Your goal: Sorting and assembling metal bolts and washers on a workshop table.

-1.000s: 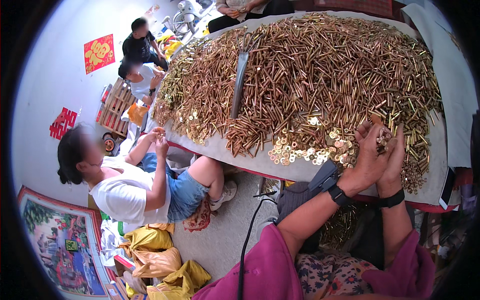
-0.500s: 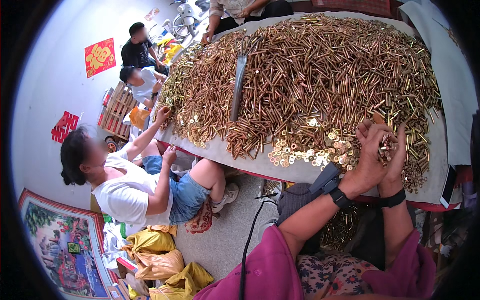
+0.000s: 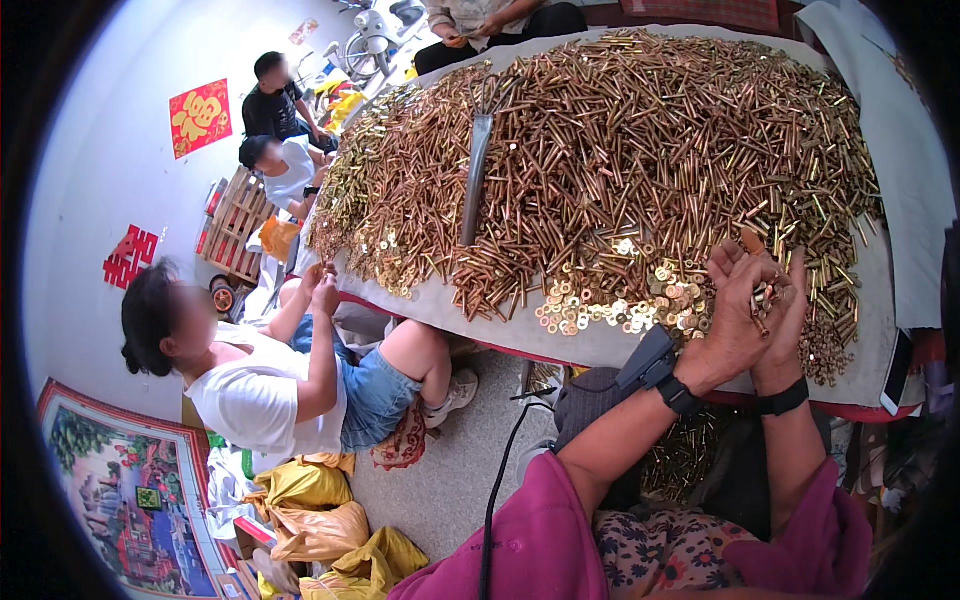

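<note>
Left hand [image 3: 735,318] and right hand [image 3: 788,335] meet over the pale-covered worktop [image 3: 878,300], bearing a broad heap of coppery rods [image 3: 650,130]. A claw-headed tool [image 3: 478,180] lies on the heap, brass washers [image 3: 683,293] spread beside the left hand, and small metal pieces [image 3: 764,300] sit clasped between the palms.

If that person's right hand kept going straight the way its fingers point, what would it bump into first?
Probably the heap of metal rods just beyond the right hand's fingertips. The hand's height is hard to judge here, so it might pass above them.
</note>
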Demonstrator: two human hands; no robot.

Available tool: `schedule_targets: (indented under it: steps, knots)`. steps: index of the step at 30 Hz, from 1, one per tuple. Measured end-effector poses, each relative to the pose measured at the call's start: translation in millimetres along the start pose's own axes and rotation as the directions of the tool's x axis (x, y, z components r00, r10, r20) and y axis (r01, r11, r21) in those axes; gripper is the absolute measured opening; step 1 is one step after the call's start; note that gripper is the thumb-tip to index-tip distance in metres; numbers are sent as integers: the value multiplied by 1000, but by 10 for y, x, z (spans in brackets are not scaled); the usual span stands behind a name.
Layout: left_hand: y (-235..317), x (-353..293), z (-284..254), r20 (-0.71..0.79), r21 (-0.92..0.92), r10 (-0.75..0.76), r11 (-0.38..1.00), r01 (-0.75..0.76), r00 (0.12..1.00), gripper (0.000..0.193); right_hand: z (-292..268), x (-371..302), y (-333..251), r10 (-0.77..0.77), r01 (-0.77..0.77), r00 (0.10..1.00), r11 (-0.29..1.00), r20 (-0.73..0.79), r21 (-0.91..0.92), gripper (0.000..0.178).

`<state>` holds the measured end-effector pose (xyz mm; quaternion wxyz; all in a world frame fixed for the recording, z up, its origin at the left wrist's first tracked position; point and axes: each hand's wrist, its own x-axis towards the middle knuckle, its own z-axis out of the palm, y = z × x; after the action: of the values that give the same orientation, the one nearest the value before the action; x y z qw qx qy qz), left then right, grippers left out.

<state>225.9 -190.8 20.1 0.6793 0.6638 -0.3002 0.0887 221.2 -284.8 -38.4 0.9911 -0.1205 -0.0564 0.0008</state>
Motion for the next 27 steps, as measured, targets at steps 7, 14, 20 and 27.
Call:
schedule_targets:
  steps: [7,14,20,27]
  knots:
    - [52,11,72,-12,-113,-54,992,52,998,12,735,-4,53,-136,62,945,968,-296,-244,72]
    - [27,26,29,-65,-100,-97,991,90,993,15,735,-2,59,-124,34,922,970,-367,-241,73]
    - [-52,-20,71,-32,-201,-196,962,186,980,17,702,-11,40,-128,12,920,954,-371,-299,72]
    - [-141,-76,167,-132,70,98,994,-89,986,33,609,30,-17,-131,46,945,960,-299,-277,71]
